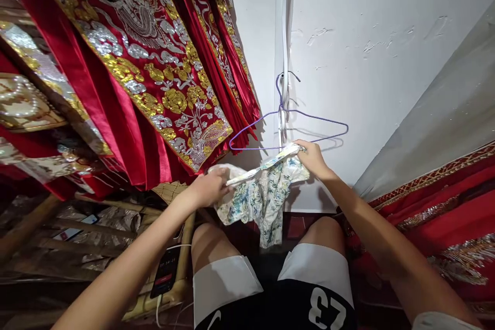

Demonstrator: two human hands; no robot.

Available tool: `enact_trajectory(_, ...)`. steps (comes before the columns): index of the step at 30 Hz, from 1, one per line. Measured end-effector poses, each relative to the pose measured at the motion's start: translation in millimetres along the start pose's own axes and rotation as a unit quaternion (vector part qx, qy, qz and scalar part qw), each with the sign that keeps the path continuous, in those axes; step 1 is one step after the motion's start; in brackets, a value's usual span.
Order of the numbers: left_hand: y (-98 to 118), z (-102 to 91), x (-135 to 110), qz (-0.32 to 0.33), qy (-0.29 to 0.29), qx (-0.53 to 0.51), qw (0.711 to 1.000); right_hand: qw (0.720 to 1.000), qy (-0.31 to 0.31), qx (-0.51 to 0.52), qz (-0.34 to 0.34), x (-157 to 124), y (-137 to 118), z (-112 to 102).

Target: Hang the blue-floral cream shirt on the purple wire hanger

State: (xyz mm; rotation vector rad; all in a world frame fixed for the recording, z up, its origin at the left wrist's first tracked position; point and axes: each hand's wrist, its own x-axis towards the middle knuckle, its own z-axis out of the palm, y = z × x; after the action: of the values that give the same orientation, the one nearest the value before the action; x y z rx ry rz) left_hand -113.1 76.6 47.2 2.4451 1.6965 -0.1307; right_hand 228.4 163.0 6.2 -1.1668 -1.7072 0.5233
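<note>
A small white garment (260, 197) with a blue and green flower print hangs in front of my knees. My left hand (211, 185) is closed on its left end. My right hand (312, 157) pinches its right end, just under the lower bar of a purple wire hanger (288, 129). The hanger hangs from a white pipe on the wall. The garment's top edge is stretched between both hands and the rest droops down.
Red satin robes (147, 67) with gold and silver embroidery hang at the left, close to the hanger. More red embroidered cloth (444, 211) lies at the right. A bamboo chair (170, 289) at lower left carries a phone (165, 271) on a cable.
</note>
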Motion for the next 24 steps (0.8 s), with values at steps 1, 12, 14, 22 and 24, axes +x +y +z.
enact_trajectory(1,-7.8,-1.9,5.6,0.019,0.038,-0.037,0.998,1.000,0.004,0.002,-0.008,-5.0,-0.5,-6.2)
enact_trajectory(12,24.6,-23.4,37.7,0.129,0.343,-0.302,0.880,0.997,-0.071,0.040,-0.004,-40.2,-38.2,-35.6)
enact_trajectory(14,28.6,-35.2,38.4,0.142,0.346,-0.299,0.878,0.995,-0.090,0.052,-0.001,-44.1,-45.8,-31.2)
enact_trajectory(22,20.8,-64.3,44.9,0.177,0.252,-0.385,0.870,0.995,0.086,0.033,0.029,-42.2,-38.2,-64.9)
enact_trajectory(24,19.7,-67.4,45.8,0.162,0.244,-0.430,0.854,0.989,0.148,-0.020,0.018,-32.5,-32.1,-86.4)
